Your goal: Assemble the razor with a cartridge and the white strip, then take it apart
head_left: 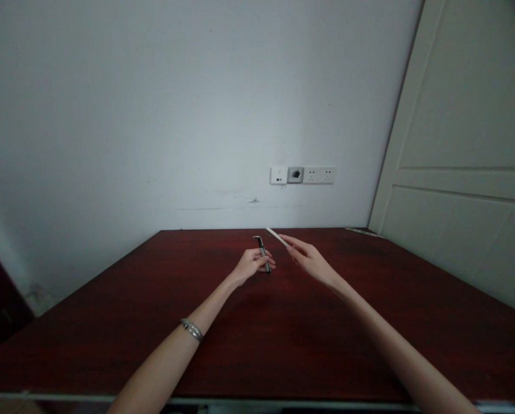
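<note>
My left hand (247, 264) is closed around a slim grey-and-black tool (263, 253), held nearly upright over the table. Its dark upper end bends to the left; I cannot make out its exact kind. Opposite it, my right hand (312, 263) pinches a thin, flat white stick-like piece (276, 236) between thumb and fingers. That white piece slants up and to the left, its tip close to the tool's bent end with a small gap between them. The fingers cover its lower end.
Both forearms reach over a dark red wooden table (257, 339). Behind it rises a pale wall with a row of sockets (311, 175). A light panelled door (468, 138) stands along the right side. A flat, pale strip (364, 233) lies at the far right edge.
</note>
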`<control>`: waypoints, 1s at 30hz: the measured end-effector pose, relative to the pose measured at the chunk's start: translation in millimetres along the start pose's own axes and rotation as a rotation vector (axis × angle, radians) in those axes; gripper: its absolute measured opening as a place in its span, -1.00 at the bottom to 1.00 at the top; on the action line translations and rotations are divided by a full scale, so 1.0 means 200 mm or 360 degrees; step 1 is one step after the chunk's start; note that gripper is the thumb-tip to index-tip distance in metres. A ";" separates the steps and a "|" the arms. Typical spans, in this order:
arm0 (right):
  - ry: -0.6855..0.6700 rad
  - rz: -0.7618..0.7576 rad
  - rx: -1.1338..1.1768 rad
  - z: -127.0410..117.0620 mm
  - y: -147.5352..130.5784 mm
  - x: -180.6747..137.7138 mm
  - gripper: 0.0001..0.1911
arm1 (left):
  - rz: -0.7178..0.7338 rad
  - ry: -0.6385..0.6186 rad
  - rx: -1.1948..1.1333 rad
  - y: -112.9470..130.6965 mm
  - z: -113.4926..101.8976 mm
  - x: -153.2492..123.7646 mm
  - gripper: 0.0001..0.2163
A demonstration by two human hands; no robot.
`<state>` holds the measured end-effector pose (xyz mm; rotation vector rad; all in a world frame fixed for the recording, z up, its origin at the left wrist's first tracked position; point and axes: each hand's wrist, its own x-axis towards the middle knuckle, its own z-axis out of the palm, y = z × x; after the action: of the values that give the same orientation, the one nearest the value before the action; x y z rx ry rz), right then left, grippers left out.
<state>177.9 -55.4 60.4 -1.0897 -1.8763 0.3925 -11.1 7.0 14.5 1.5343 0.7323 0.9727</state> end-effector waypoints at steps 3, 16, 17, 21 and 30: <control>0.0087 -0.0002 -0.0022 0.10 0.00 -0.02 -0.54 | -0.0014 -0.0065 -0.0114 0.01 0.02 -0.01 -0.76; 0.0102 -0.0156 -0.0097 0.15 0.01 -0.02 -0.57 | 0.0010 -0.0062 -0.0085 0.01 0.01 -0.01 -0.69; 0.0053 -0.0175 -0.0106 0.15 0.00 -0.02 -0.58 | 0.0017 -0.0064 -0.0074 0.01 0.01 -0.01 -0.69; -0.0006 -0.0231 -0.0158 0.16 0.00 -0.02 -0.59 | 0.0044 -0.0082 -0.0041 0.00 0.00 -0.01 -0.70; 0.0077 -0.0288 -0.0513 0.11 0.04 -0.03 -0.59 | 0.0056 0.0202 0.0142 0.00 -0.03 0.01 -0.81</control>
<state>164.4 -52.2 40.7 -1.1133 -2.0197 -0.0427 -15.1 10.2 15.3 1.5777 0.8508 1.0841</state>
